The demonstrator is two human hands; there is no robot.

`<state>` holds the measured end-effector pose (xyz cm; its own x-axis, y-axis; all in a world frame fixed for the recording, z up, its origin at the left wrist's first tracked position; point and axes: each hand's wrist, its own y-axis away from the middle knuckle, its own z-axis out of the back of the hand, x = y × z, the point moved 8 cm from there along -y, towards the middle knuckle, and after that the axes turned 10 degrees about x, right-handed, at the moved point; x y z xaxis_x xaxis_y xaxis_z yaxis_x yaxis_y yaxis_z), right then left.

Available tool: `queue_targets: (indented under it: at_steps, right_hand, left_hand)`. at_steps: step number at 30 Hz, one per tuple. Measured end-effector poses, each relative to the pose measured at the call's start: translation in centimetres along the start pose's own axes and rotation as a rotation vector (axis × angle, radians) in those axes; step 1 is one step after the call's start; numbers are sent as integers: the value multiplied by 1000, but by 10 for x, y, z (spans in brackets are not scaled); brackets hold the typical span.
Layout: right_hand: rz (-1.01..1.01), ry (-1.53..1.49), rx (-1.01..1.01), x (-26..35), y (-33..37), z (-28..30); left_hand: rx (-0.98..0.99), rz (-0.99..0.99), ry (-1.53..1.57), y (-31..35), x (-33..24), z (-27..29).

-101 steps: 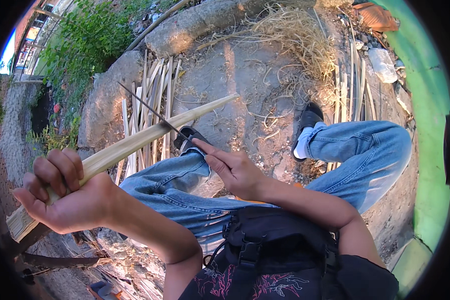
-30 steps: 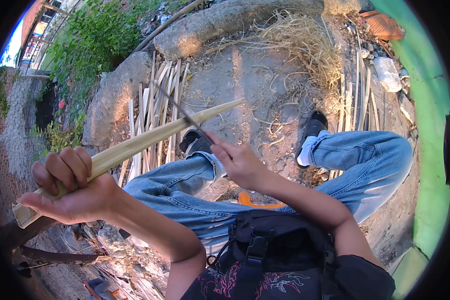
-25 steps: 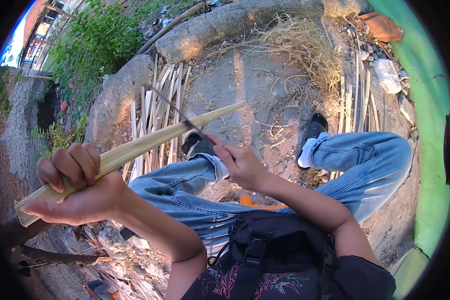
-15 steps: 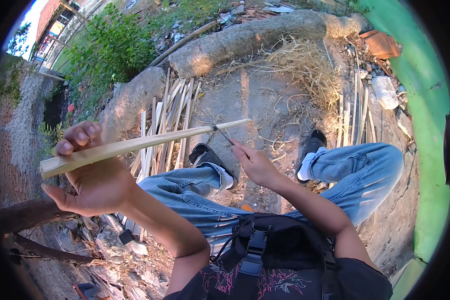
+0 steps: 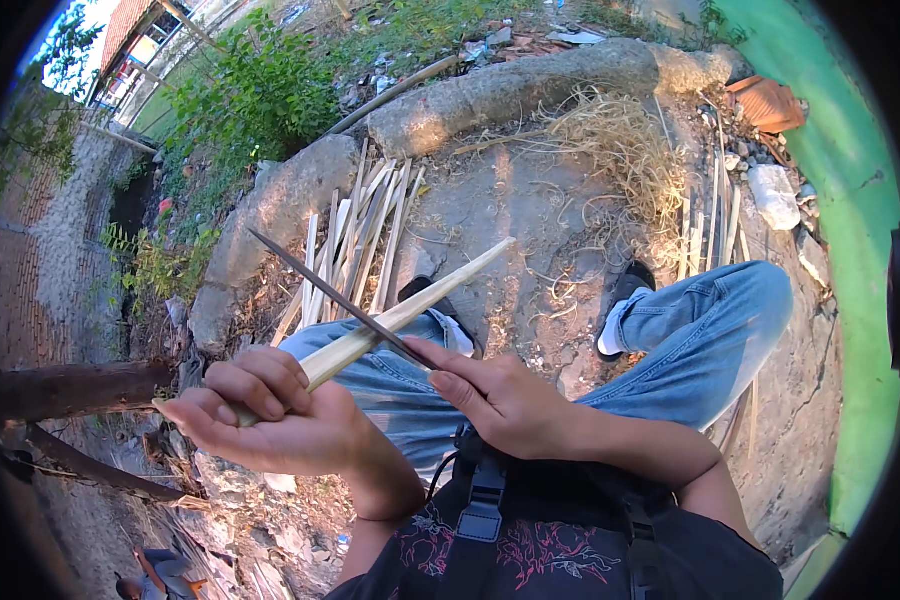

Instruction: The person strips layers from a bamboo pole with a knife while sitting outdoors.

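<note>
In my left hand (image 5: 270, 400) is a pale strip (image 5: 450, 285) that looks like split bamboo, with the fingers curled round its near end. It slants away from me, and its narrow far tip points over the ground between my feet. My right hand (image 5: 505, 400) grips a knife (image 5: 315, 278), whose handle is hidden in the fingers. The long, thin dark blade lies across the strip just ahead of my left hand, its point toward the far left. My hands are close together above my lap.
Several pale strips (image 5: 355, 240) lie in a pile beyond my left foot, and more strips (image 5: 710, 225) at the right. Dry curled shavings (image 5: 625, 150) are heaped ahead, before a low concrete kerb (image 5: 530, 85). A green wall (image 5: 850, 250) borders the right; a dark log (image 5: 80, 390) is at the left.
My left hand has moved right and inward, closing its fingers round the strip. The knife has come from near the strip's far tip toward me, and its blade now points far left.
</note>
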<state>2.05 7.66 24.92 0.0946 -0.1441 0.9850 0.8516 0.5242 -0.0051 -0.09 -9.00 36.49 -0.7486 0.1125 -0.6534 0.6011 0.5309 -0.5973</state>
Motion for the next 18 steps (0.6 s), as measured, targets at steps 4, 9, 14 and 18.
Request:
queue_targets:
  at_steps: [4, 9, 14, 18]
  right_hand:
    - [-157, 58, 81, -23, 17, 2]
    - [-194, 26, -17, -56, 36, 7]
    - [-176, -2, -32, -39, 47, 8]
    - [-138, -36, -55, -14, 58, 10]
  left_hand:
    - [21, 62, 75, 16, -11, 7]
    - [344, 156, 364, 32, -20, -9]
    - [346, 196, 114, 55, -29, -23]
    - [546, 159, 38, 63, -35, -24]
